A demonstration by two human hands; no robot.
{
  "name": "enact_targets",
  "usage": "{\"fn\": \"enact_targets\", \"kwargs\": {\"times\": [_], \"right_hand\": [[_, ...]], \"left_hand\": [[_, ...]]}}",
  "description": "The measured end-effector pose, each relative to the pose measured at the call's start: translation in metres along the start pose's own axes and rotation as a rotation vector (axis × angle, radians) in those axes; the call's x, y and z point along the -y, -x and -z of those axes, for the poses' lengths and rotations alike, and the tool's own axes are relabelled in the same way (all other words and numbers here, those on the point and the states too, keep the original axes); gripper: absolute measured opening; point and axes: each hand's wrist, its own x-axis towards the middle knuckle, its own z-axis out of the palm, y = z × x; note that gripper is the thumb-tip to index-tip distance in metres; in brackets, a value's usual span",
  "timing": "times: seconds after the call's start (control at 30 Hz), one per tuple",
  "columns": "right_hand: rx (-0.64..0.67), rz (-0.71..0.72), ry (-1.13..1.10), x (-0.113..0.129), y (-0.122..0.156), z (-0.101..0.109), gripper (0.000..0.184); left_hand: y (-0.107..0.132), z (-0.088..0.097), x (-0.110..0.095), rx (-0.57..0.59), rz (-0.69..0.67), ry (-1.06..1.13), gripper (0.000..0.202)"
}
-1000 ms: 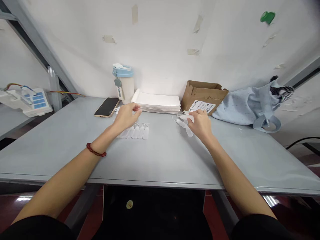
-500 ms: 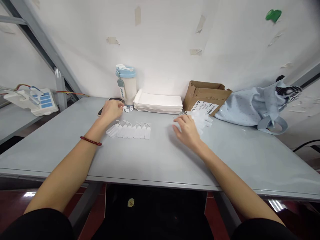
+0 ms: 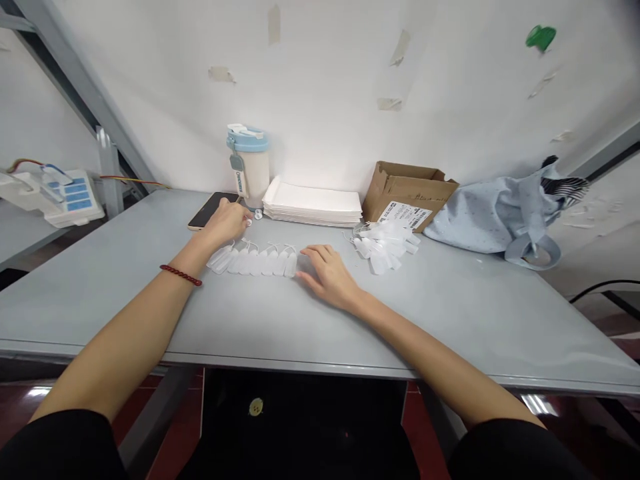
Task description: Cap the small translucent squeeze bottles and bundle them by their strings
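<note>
My left hand [image 3: 227,221] is bent over the back left of the table, fingers curled together at a small white disc [image 3: 249,223]; the fingertips are partly hidden. Another white disc [image 3: 258,214] lies just beyond them. A row of white hang tags [image 3: 260,263] with string loops lies side by side in front of that hand, its left end fanned and overlapping. My right hand [image 3: 327,275] is at the row's right end, thumb and fingers apart around the last tag's edge, gripping nothing. To its right is a loose pile of white tags [image 3: 384,245].
Along the wall stand a cream bottle with blue lid [image 3: 254,167], stacked white envelopes [image 3: 315,203], an open cardboard box [image 3: 405,193] and a light blue cloth bag [image 3: 480,213]. A phone [image 3: 207,212] lies by my left hand. The table [image 3: 300,327] has its front edge towards me.
My right hand has moved left from the tag pile to the right end of the row. My left hand has shifted slightly over the discs, and more of the phone shows.
</note>
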Motion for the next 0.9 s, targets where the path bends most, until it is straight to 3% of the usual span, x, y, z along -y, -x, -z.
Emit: {"fn": "enact_targets", "kwargs": {"times": [0.13, 0.27, 0.5, 0.6, 0.73, 0.9], "right_hand": [[0.099, -0.011, -0.022, 0.004, -0.010, -0.004, 0.056], [0.161, -0.010, -0.035, 0.003, -0.011, -0.005, 0.057], [0.057, 0.059, -0.104, -0.004, -0.010, -0.009, 0.049], [-0.058, 0.060, -0.172, -0.007, -0.008, -0.009, 0.052], [-0.170, 0.015, -0.267, -0.008, -0.004, -0.007, 0.057], [-0.244, -0.030, -0.373, -0.007, -0.001, -0.004, 0.058]], "left_hand": [[0.003, 0.006, -0.011, 0.089, 0.030, -0.195, 0.041], [0.008, 0.009, -0.022, 0.093, 0.040, -0.206, 0.041], [0.011, 0.008, -0.022, 0.035, 0.038, -0.127, 0.036], [0.013, 0.012, -0.028, -0.034, 0.028, 0.016, 0.034], [0.023, 0.024, -0.051, -0.086, -0.015, 0.326, 0.027], [0.045, 0.027, -0.092, 0.055, -0.044, 0.756, 0.028]]}}
